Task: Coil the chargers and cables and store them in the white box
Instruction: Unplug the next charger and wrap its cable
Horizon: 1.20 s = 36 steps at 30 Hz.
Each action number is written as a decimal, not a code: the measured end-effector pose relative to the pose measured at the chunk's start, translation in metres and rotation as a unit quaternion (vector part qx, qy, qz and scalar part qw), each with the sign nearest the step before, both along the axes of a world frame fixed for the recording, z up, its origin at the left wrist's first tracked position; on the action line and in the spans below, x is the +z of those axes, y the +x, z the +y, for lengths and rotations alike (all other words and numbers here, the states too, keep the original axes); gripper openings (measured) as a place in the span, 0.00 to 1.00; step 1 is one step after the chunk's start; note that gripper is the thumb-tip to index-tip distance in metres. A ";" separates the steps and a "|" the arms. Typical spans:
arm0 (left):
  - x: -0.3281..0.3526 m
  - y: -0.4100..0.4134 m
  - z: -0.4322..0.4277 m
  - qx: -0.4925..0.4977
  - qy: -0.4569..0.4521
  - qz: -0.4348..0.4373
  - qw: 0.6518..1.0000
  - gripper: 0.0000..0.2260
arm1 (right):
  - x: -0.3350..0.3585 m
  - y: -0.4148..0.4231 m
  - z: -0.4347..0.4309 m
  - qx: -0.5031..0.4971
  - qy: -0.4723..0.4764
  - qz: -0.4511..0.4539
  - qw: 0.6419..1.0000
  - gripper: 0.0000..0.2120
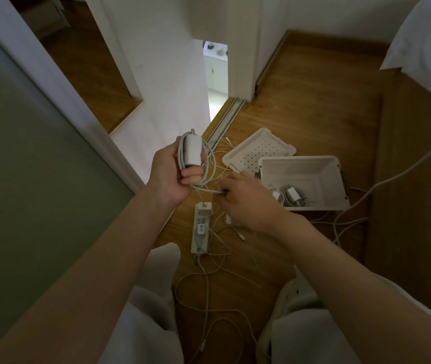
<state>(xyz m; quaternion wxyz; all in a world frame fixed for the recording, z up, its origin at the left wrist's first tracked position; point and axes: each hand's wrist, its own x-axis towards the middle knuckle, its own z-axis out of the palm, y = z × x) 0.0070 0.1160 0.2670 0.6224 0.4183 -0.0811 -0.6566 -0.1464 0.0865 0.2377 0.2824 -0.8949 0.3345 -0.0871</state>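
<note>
The job looks partly done. The white box stands open on the wooden floor, just right of the hands, and two coiled chargers already lie in its near corner. Its perforated lid rests on the floor, touching the box's far-left side.

A third piece is in hand. The left hand has its grip curled round a white charger with loops of cable gathered around it. The right hand pinches the cable's free end between fingertips and thumb, just beside the coil. By the look of it, only the last tail is left to wrap.

More work waits below. A white power strip lies on the floor between the knees with two adapters plugged into it, and loose thin cables sprawl around it. A thicker cord runs off to the right.

No brand, label or writing is readable on any charger, the strip or the box.
</note>
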 end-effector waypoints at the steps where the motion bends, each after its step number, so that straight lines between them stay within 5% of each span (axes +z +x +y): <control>1: 0.001 0.000 0.000 -0.004 0.001 -0.005 1.000 0.18 | -0.001 -0.002 -0.001 0.003 -0.022 0.017 1.000 0.06; 11: 0.002 0.001 0.002 -0.170 0.064 -0.027 0.983 0.14 | -0.010 -0.013 -0.015 -0.053 -0.127 0.127 0.982 0.08; 17: 0.004 0.000 0.006 -0.226 0.109 -0.153 0.956 0.14 | -0.015 -0.017 -0.015 -0.010 0.033 0.159 0.987 0.06; 23: -0.006 -0.006 0.005 -0.167 0.080 -0.186 0.965 0.18 | -0.009 -0.010 0.012 -0.010 0.004 0.272 0.962 0.28; 30: -0.008 -0.025 0.000 -0.077 0.040 -0.172 0.981 0.20 | 0.004 0.004 0.032 0.019 0.211 0.032 0.977 0.26; 33: -0.009 -0.024 -0.001 -0.074 0.017 -0.107 0.991 0.18 | 0.003 0.013 0.037 0.026 0.284 -0.056 0.957 0.10; 36: -0.005 -0.017 -0.001 -0.114 0.010 -0.115 0.987 0.17 | 0.001 0.009 0.026 0.029 0.303 -0.054 0.951 0.12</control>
